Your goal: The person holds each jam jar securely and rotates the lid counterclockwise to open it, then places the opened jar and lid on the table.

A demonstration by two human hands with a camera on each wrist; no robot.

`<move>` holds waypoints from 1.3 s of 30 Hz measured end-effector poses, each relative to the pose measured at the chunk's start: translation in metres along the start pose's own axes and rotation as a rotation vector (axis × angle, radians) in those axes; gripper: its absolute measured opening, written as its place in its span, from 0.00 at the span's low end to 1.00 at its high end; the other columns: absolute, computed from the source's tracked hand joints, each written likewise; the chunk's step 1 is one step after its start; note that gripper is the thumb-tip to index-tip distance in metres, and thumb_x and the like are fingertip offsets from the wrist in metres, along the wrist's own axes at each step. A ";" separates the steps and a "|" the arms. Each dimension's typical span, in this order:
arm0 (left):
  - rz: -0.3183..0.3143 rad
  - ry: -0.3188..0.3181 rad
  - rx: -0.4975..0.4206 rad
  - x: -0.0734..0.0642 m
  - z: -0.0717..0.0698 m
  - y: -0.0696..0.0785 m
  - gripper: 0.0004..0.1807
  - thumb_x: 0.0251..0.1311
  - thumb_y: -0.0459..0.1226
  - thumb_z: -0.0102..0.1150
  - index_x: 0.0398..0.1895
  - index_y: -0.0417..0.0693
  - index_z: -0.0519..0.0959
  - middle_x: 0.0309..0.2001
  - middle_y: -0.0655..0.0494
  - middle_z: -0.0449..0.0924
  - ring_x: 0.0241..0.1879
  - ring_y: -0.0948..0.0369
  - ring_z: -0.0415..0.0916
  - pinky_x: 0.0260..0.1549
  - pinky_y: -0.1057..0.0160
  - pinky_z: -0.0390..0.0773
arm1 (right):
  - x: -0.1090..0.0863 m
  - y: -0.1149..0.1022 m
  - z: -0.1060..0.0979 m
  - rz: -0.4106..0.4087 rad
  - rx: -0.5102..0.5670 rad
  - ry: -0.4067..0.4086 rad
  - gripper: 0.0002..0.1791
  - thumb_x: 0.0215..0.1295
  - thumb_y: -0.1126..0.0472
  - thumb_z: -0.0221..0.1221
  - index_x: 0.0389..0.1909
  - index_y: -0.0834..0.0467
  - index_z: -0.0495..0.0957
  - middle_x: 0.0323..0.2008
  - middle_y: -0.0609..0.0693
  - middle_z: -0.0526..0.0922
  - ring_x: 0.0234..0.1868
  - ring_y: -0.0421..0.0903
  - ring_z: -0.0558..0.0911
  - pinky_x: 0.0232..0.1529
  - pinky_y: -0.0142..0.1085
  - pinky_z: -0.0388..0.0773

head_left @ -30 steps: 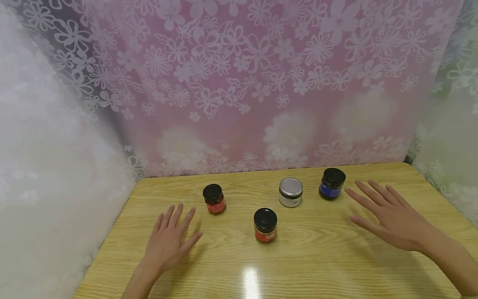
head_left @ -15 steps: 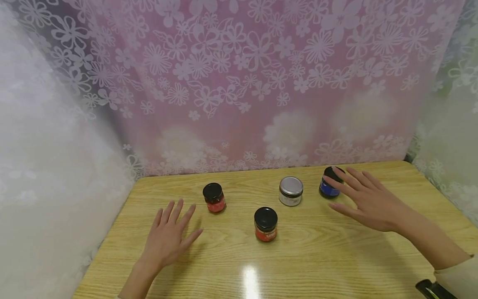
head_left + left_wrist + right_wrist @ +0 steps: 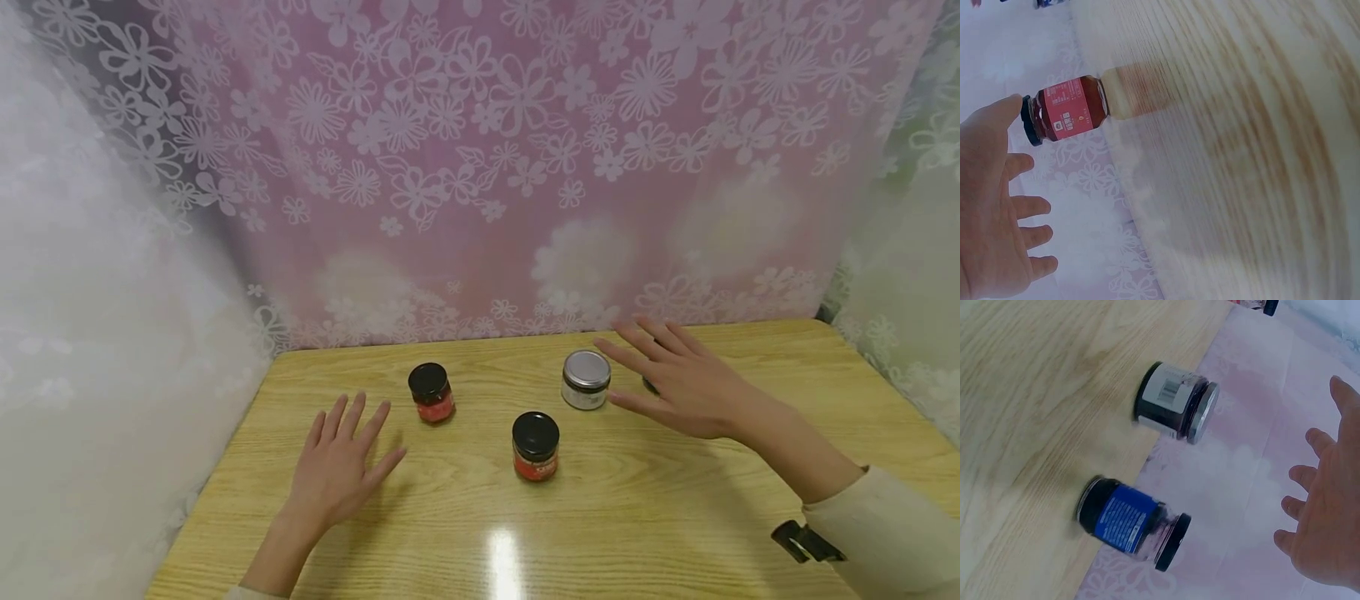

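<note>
My left hand [image 3: 333, 471] hovers over the left part of the table with its fingers spread. Nearest to it stands a black-lidded jar with a pink-red label [image 3: 1067, 109], upright and apart from the fingers. Over the right side, my right hand [image 3: 690, 387] is stretched out, palm down, holding nothing. In the head view it covers most of a jar with a blue label [image 3: 1124, 515], which shows fully in the right wrist view. Just left of its fingertips is a silver-lidded jar [image 3: 587, 383]. A black-lidded jar with an orange-red label [image 3: 536, 450] stands nearer the front.
All the jars stand on a wood-grain table [image 3: 435, 533]. A pink floral curtain [image 3: 480, 208] hangs behind its back edge, and pale cloth [image 3: 112, 333] hangs at the left. A black clip-like piece [image 3: 806, 542] is at the right sleeve.
My right hand has moved left from beside the blue-labelled jar, passing over it towards the silver-lidded jar. The left hand has hardly moved, and the jars stand where they were.
</note>
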State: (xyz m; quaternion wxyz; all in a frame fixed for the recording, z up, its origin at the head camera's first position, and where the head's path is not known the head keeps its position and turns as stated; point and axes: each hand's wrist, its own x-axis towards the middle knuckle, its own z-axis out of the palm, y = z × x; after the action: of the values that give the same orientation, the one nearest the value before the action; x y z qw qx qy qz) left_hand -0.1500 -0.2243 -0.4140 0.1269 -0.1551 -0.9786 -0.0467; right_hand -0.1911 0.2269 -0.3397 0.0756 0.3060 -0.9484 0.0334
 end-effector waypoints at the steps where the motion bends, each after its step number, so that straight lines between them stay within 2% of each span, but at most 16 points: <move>1: -0.005 0.000 -0.002 0.000 0.000 0.000 0.38 0.63 0.64 0.45 0.71 0.55 0.64 0.69 0.42 0.58 0.70 0.43 0.49 0.64 0.40 0.49 | 0.003 -0.002 0.000 -0.001 0.004 0.001 0.39 0.69 0.35 0.46 0.75 0.44 0.50 0.75 0.53 0.46 0.74 0.55 0.42 0.69 0.54 0.38; 6: -0.023 -0.008 -0.015 0.003 0.000 0.001 0.38 0.63 0.64 0.44 0.71 0.56 0.64 0.70 0.42 0.58 0.70 0.44 0.48 0.64 0.41 0.47 | 0.014 -0.005 -0.002 -0.029 0.012 -0.001 0.38 0.69 0.35 0.45 0.75 0.46 0.51 0.74 0.55 0.48 0.73 0.56 0.43 0.67 0.56 0.42; 13: -0.040 -0.027 -0.038 0.005 0.001 0.001 0.38 0.64 0.65 0.41 0.71 0.55 0.63 0.70 0.42 0.57 0.70 0.43 0.47 0.64 0.40 0.48 | 0.033 -0.007 -0.005 -0.031 0.042 -0.059 0.39 0.70 0.34 0.42 0.76 0.46 0.49 0.75 0.53 0.43 0.74 0.56 0.39 0.68 0.57 0.36; 24: -0.040 -0.014 -0.079 0.013 0.008 -0.001 0.38 0.65 0.63 0.44 0.71 0.52 0.63 0.69 0.40 0.57 0.69 0.42 0.49 0.63 0.40 0.51 | 0.060 -0.017 0.000 -0.033 0.072 -0.098 0.39 0.70 0.33 0.39 0.76 0.47 0.49 0.75 0.53 0.44 0.73 0.58 0.41 0.67 0.59 0.37; 34: -0.088 -0.033 -0.133 0.018 0.012 0.001 0.37 0.66 0.62 0.43 0.71 0.51 0.63 0.70 0.40 0.57 0.69 0.41 0.49 0.62 0.38 0.54 | 0.085 -0.039 0.003 -0.071 0.075 -0.095 0.40 0.69 0.31 0.39 0.76 0.47 0.49 0.75 0.52 0.46 0.73 0.57 0.43 0.68 0.57 0.39; 39: -0.112 -0.046 -0.160 0.020 0.014 0.001 0.38 0.66 0.62 0.43 0.72 0.50 0.62 0.70 0.39 0.57 0.69 0.41 0.49 0.60 0.36 0.56 | 0.096 -0.049 0.006 -0.070 0.080 -0.125 0.41 0.68 0.28 0.34 0.76 0.43 0.45 0.75 0.51 0.44 0.74 0.55 0.41 0.68 0.56 0.39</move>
State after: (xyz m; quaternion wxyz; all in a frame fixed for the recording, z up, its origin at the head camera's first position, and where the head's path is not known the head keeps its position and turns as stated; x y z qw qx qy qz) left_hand -0.1712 -0.2158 -0.4226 0.0890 -0.1108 -0.9815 -0.1281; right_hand -0.2398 0.1312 -0.3293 0.0053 0.3432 -0.9379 0.0494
